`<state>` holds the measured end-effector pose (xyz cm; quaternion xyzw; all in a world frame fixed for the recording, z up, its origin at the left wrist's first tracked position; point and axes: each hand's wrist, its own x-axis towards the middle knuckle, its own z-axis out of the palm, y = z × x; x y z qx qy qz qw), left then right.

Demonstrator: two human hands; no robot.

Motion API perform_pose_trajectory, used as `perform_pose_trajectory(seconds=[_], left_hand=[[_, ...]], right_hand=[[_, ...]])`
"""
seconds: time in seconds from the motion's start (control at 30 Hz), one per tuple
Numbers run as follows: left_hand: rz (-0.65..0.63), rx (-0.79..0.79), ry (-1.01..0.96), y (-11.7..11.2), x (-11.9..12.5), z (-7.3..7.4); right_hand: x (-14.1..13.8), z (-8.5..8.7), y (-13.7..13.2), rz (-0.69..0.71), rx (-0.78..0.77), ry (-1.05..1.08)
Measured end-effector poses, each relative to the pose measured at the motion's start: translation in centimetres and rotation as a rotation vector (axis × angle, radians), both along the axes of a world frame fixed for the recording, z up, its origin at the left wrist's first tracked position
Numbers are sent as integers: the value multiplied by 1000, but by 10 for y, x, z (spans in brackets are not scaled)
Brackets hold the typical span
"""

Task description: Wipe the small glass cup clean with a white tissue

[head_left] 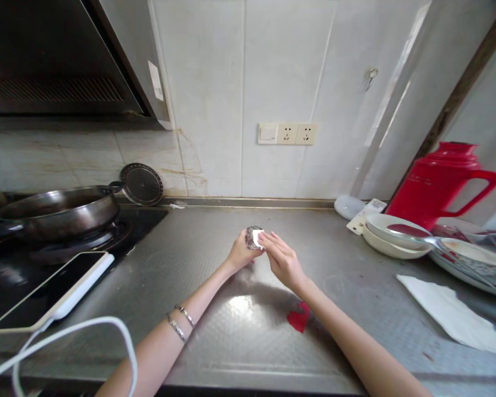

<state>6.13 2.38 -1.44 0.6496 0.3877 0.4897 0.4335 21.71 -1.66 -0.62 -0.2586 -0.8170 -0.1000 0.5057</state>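
My left hand (240, 255) is wrapped round a small round, dark and clear, glassy-looking object (251, 238) above the middle of the counter. Its exact kind is too small to make out. My right hand (283, 259) presses a small white piece (258, 238), perhaps paper or tissue, against the top of that object with its fingers together. Partly behind my right forearm lies a bright red flat scrap (298, 318) on the metal counter (240, 353).
On the left, a steel pan (62, 212) stands on the black stove beside a phone (52, 292) with a white cable (119, 325). Stacked bowls (397, 242), a red thermos jug (438, 182) and a white paper sheet (450, 311) are on the right.
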Motion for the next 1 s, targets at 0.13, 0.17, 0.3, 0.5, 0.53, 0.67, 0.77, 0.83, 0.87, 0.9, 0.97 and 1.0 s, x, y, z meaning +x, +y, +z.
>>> perform_pose_trajectory(seconds=[0.13, 0.17, 0.3, 0.5, 0.53, 0.67, 0.77, 0.83, 0.87, 0.9, 0.97, 1.0], left_hand=[[-75, -22, -61, -2, 2, 2], [-85, -22, -66, -3, 2, 2], [-99, -15, -58, -5, 3, 1], [-76, -7, -36, -3, 2, -1], [-70, -8, -31, -4, 2, -1], [-64, -24, -63, -8, 4, 4], [-78, -58, -95, -9, 4, 9], [-76, -55, -110, -8, 3, 12], [-74, -51, -115, -8, 3, 13], [-70, -50, -118, -8, 2, 14], [-61, -59, -110, -7, 2, 15], [-57, -67, -105, -7, 2, 15]], right_hand=[[-3, -1, 3, -10, -65, 116], [-3, -1, 4, -18, -87, 162], [-2, -4, 4, -11, -111, 238], [-4, -1, 0, 23, -115, 208], [-4, -1, 1, 10, -126, 222], [-3, -1, 4, -47, -156, 288], [-4, -3, 2, -24, -127, 283], [-5, -3, 0, -2, -106, 275], [-6, -3, -1, 6, -103, 267], [-7, -3, -1, 10, -103, 260], [-6, -1, -1, 10, -119, 250], [-5, 0, 0, 8, -139, 247]])
